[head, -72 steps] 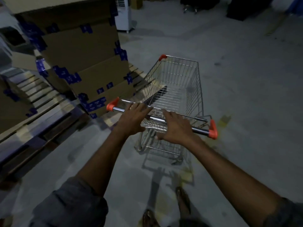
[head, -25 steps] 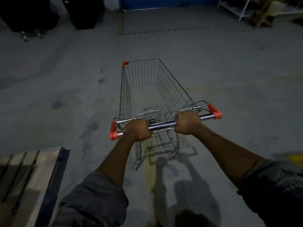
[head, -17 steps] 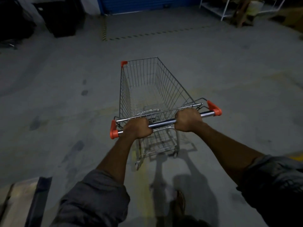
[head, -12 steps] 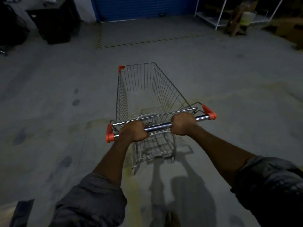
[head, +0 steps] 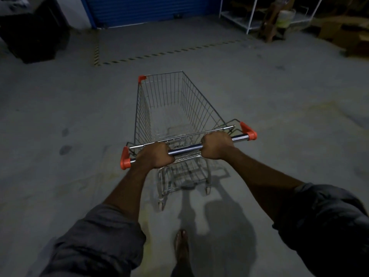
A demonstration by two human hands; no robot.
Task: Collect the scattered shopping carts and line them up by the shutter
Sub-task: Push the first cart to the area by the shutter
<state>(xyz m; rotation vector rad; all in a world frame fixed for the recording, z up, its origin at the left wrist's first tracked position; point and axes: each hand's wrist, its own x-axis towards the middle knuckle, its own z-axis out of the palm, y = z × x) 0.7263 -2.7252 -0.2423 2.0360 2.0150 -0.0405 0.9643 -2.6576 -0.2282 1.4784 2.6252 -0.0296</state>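
Both hands, left (head: 154,154) and right (head: 216,144), clenched round cart (head: 169,104) handle; mid-push, well short of shutter (head: 151,9); next: steer straight, park alongside it.

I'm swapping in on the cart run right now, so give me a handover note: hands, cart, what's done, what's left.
The left grip holds the handle bar by its left orange cap; the right grip holds it nearer the right end.
The shopping cart is empty and upright, nose toward the blue shutter, short of the striped floor line.
Done: this cart is in hand.
Left: roll it to the shutter and park it. No other carts are in view, so more may need fetching.
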